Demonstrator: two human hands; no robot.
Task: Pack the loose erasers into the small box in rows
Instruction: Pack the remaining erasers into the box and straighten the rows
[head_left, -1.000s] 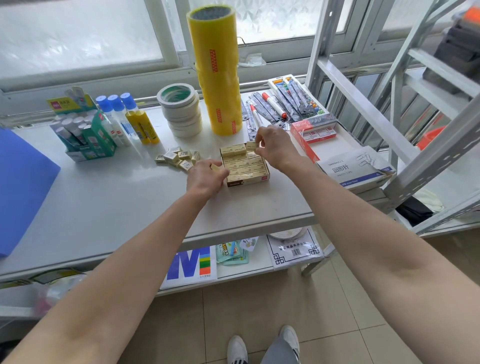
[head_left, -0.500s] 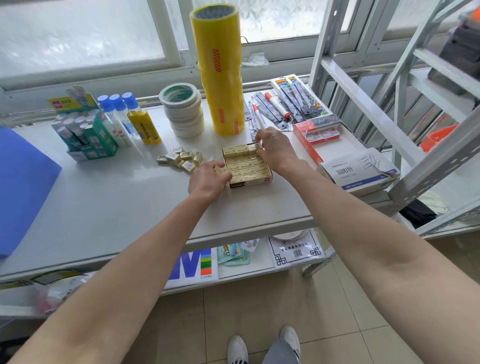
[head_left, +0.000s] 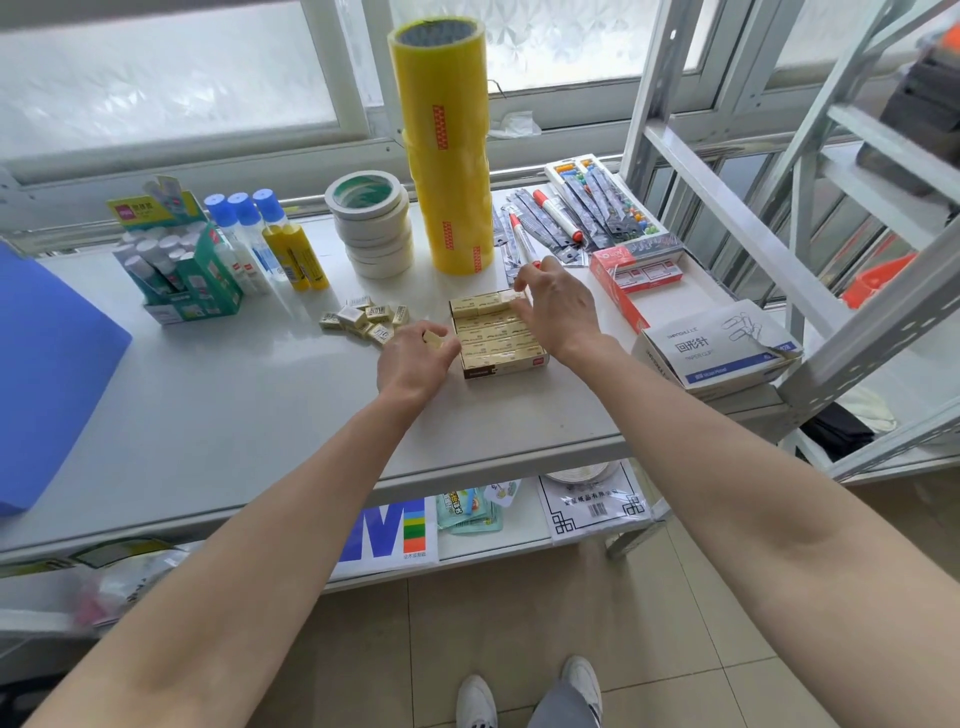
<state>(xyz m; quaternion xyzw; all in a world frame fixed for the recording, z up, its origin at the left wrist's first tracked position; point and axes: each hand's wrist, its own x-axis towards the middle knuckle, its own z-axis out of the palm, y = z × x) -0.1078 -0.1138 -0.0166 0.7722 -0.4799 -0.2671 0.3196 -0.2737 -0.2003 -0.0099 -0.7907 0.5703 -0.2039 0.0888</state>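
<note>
While packed, box (head_left: 501, 338) between hands (head_left: 415, 358).

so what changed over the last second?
Little changed. The right hand shifted slightly along the far row of the small box, fingertips still on the erasers there. The left hand stayed beside the box, still holding one eraser. The loose erasers did not move.

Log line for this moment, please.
left hand: holds eraser | right hand: seating eraser, box far row | loose erasers: remain
</note>
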